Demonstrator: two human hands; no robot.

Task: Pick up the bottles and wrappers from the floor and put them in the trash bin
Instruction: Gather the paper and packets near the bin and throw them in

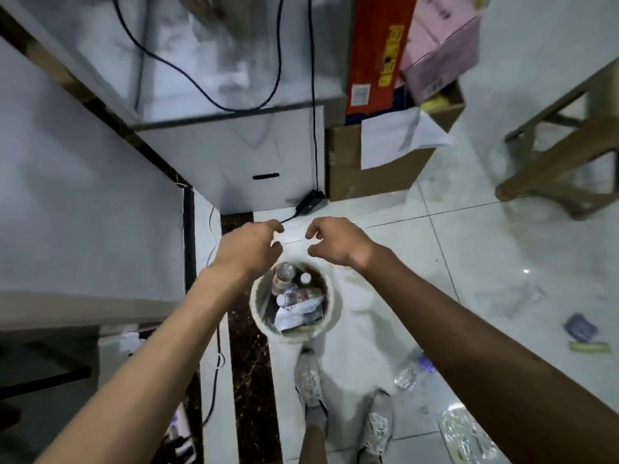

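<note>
A round white trash bin (pixel 335 308) stands on the tiled floor just in front of my feet. Inside it lie clear plastic bottles (pixel 284 276) and a crumpled white wrapper (pixel 298 313). My left hand (pixel 249 247) and my right hand (pixel 338 244) hover side by side just beyond the bin's far rim, fingers loosely curled and apart, nothing in either. On the floor a crushed clear bottle (pixel 410 375) lies under my right forearm. A clear shiny wrapper (pixel 467 435) lies at the lower right. A dark blue wrapper (pixel 579 326) and a green one (pixel 589 347) lie at the far right.
A white cabinet (pixel 241 162) with black cables and a power adapter (pixel 311 201) stands straight ahead. Cardboard boxes (pixel 368 175) sit to its right, a wooden stool (pixel 566 155) at the far right. A white table edge (pixel 83 195) fills the left. My shoes (pixel 310 380) stand behind the bin.
</note>
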